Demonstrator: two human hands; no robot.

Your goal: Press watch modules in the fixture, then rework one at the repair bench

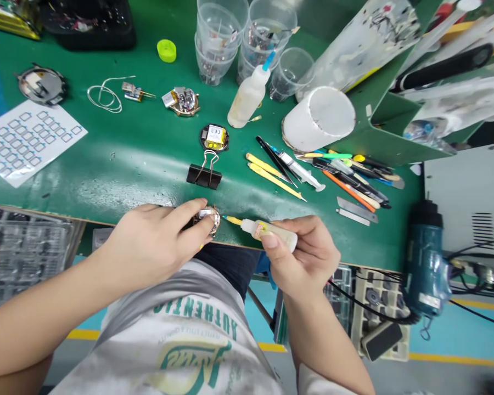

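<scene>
Shirt (pixel 148 351), light grey: "AUTHENTIC" in green capitals, upside down to the camera; a finer line near it, apparently ending in "QUALITY", remainder too small to read; large green script over yellow, partly folded, not legible. Round module (pixel 214 137) on the table (pixel 123 142): "CE" mark on its white face. Small squeeze bottle (pixel 276 235): label with reddish marks, unreadable. Teal heat gun (pixel 425 263): white label, unreadable.

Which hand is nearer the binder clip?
Left: the left hand is just below the binder clip in the picture; the right hand is farther off, below and to its right.
</scene>
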